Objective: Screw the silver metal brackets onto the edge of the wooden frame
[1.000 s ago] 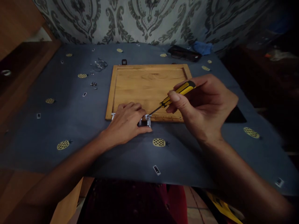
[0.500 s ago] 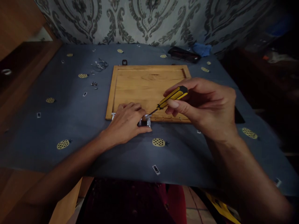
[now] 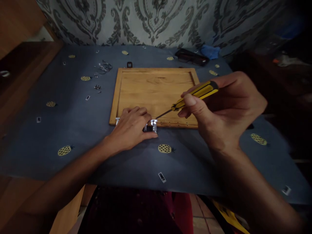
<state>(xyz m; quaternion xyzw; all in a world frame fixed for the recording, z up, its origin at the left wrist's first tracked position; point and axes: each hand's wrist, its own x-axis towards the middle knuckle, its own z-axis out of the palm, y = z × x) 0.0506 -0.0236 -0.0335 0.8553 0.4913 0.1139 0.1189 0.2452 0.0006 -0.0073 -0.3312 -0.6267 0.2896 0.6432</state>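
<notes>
A framed wooden panel (image 3: 156, 92) lies flat on the cloth-covered table, with a row of small holes along its near edge. At that edge my left hand (image 3: 131, 128) presses down on a silvery metal hinge (image 3: 154, 126), thumb on its near side and fingers over the panel; part of the hinge is hidden beneath. Pinched between thumb and fingers, a yellow-and-black screwdriver (image 3: 196, 95) is in my right hand (image 3: 229, 110). Its tip points down-left, just above the hinge's right part. Another metal piece (image 3: 117, 120) shows at the panel's near left corner.
Several small screws (image 3: 97, 87) lie left of the panel, with a tangled clear-looking bundle (image 3: 104, 67) farther back. Behind the panel are a small black loop (image 3: 129, 64), dark glasses (image 3: 192, 58) and a blue cloth (image 3: 210, 52). A patterned curtain (image 3: 156, 22) hangs at the back.
My right hand has drawn back up and to the right with the screwdriver, its tip lifting away from the hinge. My left hand has stayed in place.
</notes>
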